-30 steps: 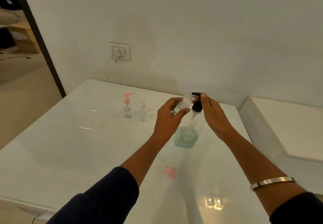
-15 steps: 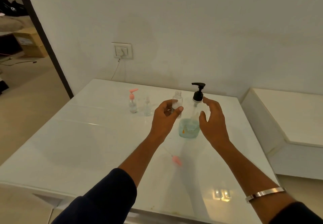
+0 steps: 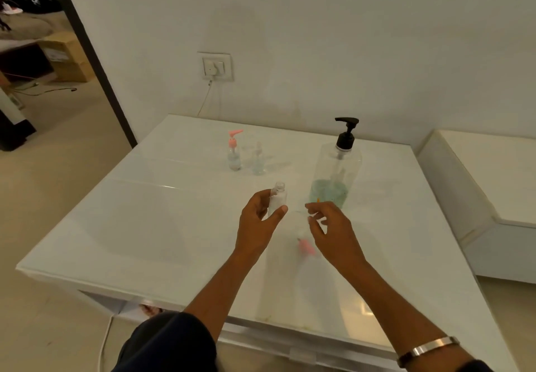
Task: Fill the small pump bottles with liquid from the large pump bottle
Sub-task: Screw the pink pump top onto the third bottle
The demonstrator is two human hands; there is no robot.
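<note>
Clear small bottle (image 3: 278,199) upright, left-hand (image 3: 256,223) grip

The big bottle (image 3: 336,174) is standing on the table (image 3: 145,226), right of the held bottle (image 3: 278,199); two small bottles (image 3: 234,151) are sitting behind, leftward.

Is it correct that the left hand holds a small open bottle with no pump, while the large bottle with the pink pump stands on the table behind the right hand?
Not quite. In the head view the large bottle has a black pump, not a pink one. The rest holds: the left hand grips the small open bottle, and the large bottle stands on the table behind the right hand.
</note>
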